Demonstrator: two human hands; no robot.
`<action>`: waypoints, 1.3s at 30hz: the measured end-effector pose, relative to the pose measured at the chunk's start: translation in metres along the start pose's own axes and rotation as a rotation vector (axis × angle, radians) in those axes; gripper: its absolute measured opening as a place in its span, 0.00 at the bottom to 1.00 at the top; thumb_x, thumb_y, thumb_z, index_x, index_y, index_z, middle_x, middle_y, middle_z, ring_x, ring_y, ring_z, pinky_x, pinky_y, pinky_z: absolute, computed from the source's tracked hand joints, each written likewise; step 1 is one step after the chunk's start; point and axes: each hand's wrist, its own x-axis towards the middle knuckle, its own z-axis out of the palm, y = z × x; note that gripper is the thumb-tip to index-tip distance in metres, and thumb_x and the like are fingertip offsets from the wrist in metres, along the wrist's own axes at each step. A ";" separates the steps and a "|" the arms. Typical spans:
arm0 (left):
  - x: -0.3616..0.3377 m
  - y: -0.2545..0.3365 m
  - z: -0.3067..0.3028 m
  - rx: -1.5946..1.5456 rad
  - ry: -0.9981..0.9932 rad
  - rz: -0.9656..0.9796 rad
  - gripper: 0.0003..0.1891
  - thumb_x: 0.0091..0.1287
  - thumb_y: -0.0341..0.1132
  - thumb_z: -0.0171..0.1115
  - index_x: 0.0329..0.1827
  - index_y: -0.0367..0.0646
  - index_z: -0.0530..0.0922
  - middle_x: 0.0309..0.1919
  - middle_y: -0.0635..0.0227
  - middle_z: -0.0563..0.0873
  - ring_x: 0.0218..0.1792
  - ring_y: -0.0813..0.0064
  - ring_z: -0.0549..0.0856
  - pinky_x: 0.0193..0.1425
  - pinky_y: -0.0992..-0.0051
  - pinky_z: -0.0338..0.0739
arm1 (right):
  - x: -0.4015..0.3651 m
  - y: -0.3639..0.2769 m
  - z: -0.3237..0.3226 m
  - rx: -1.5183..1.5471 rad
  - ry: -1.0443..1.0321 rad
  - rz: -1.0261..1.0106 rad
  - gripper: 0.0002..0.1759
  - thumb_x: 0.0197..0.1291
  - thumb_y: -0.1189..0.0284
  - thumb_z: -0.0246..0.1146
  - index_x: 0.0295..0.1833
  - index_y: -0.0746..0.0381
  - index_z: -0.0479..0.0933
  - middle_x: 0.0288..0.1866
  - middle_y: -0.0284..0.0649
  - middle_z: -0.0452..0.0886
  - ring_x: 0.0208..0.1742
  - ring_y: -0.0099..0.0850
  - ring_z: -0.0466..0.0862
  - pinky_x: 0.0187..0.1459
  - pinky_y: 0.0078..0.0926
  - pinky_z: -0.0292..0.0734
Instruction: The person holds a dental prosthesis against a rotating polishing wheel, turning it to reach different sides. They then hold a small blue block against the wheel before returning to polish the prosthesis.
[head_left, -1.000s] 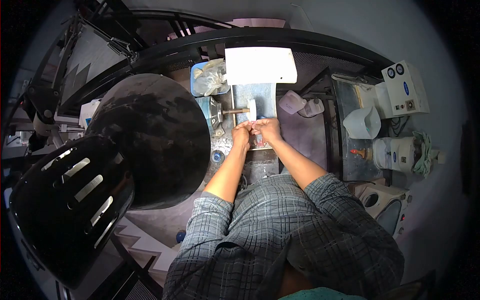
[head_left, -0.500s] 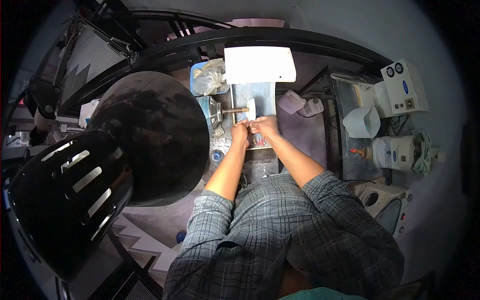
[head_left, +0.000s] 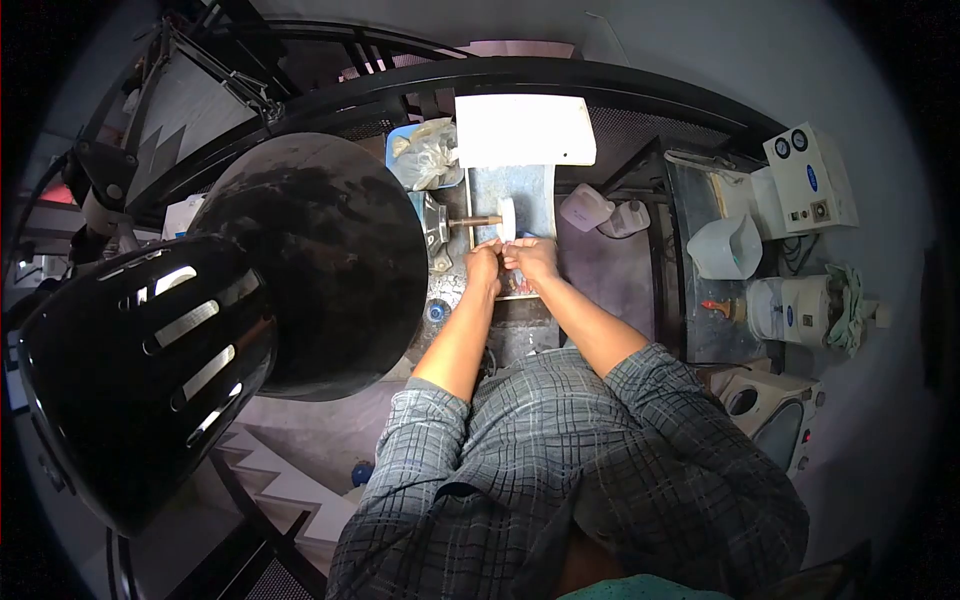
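A: We're right at the white wheel [head_left: 507, 219], at the end of its shaft [head_left: 474, 221], to the right of the motor [head_left: 433, 228] and over the tray [head_left: 515, 183].

B: And both our hands are in there! Left hand [head_left: 482, 268] and right hand [head_left: 533, 260] come together at the wheel's near edge, fingers curled inward.

A: How's the grip?

B: Fingertips bunched, nearly meeting, but how firmly they close, or on what, we can't tell; it's too small.

A: Past the wheel we've got a bright white panel [head_left: 525, 130], with a bag [head_left: 428, 155] in the blue bin [head_left: 397, 133] beside it.

B: And a round blue thing [head_left: 437, 312] on the table [head_left: 522, 340], just beside our left forearm [head_left: 457, 335], with the big black lamp [head_left: 320, 250] further left!
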 end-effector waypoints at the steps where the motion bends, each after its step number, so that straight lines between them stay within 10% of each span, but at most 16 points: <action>1: 0.001 -0.001 0.000 -0.026 -0.026 -0.036 0.07 0.61 0.19 0.50 0.41 0.30 0.75 0.32 0.57 0.82 0.30 0.67 0.82 0.33 0.71 0.79 | 0.000 -0.001 -0.001 -0.002 -0.008 -0.009 0.06 0.52 0.81 0.65 0.35 0.73 0.80 0.28 0.42 0.83 0.23 0.26 0.81 0.25 0.19 0.78; 21: 0.014 -0.002 -0.014 -0.019 -0.173 -0.184 0.06 0.67 0.27 0.50 0.40 0.37 0.76 0.30 0.63 0.83 0.25 0.72 0.81 0.26 0.74 0.76 | -0.012 0.017 0.011 -0.070 0.097 -0.211 0.05 0.54 0.78 0.65 0.33 0.70 0.83 0.23 0.36 0.83 0.21 0.20 0.78 0.22 0.18 0.72; 29: 0.020 -0.004 -0.015 -0.008 -0.150 -0.192 0.07 0.68 0.28 0.50 0.42 0.36 0.77 0.33 0.62 0.84 0.29 0.73 0.82 0.32 0.74 0.78 | -0.013 0.017 0.008 -0.640 0.197 -0.494 0.08 0.52 0.68 0.64 0.30 0.62 0.83 0.25 0.44 0.82 0.29 0.39 0.83 0.42 0.35 0.72; 39: 0.023 -0.008 -0.012 -0.011 -0.124 -0.129 0.09 0.67 0.25 0.49 0.45 0.33 0.77 0.35 0.60 0.83 0.35 0.69 0.82 0.39 0.73 0.78 | -0.007 0.020 0.006 -0.724 0.169 -0.639 0.07 0.50 0.70 0.63 0.30 0.62 0.83 0.28 0.46 0.82 0.31 0.42 0.83 0.37 0.38 0.72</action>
